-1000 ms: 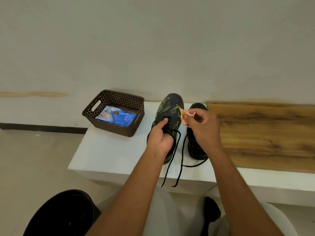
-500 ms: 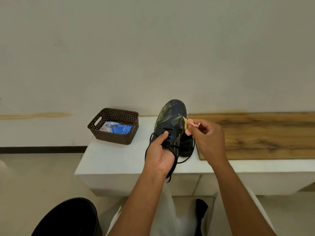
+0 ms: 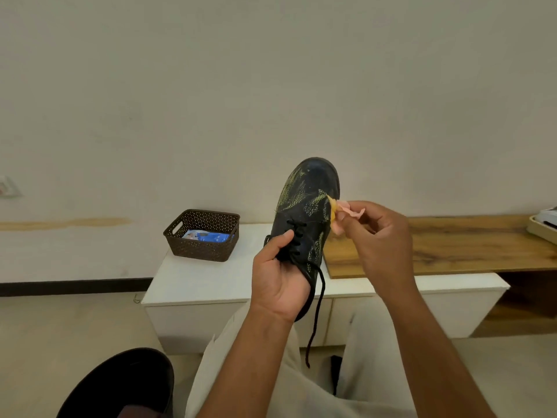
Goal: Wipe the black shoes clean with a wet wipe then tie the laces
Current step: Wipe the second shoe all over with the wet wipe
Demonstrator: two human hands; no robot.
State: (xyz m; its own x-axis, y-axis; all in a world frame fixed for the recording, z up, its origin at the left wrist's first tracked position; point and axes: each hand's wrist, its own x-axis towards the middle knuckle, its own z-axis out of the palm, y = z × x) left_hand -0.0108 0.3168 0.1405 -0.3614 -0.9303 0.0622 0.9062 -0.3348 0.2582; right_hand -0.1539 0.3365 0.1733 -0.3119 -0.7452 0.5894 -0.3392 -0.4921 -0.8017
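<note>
A black shoe (image 3: 307,206) with yellow-green markings is lifted off the bench, toe pointing up and away. My left hand (image 3: 278,285) grips it around the heel and lace area, thumb on the laces. A loose black lace (image 3: 316,315) hangs down from it. My right hand (image 3: 376,236) pinches a crumpled pinkish-yellow wipe (image 3: 340,211) against the shoe's right side near the toe. The second black shoe is hidden from view.
A brown perforated basket (image 3: 208,245) holding a blue wet-wipe pack (image 3: 208,236) sits on the white bench (image 3: 196,282). A wooden board (image 3: 467,245) lies to the right, with a pale tray (image 3: 542,227) at its far edge. A black bin (image 3: 120,384) stands bottom left.
My left hand has raised the shoe off the bench toward me, and my right hand with the wipe has followed it. The second shoe has dropped out of sight behind the lifted one.
</note>
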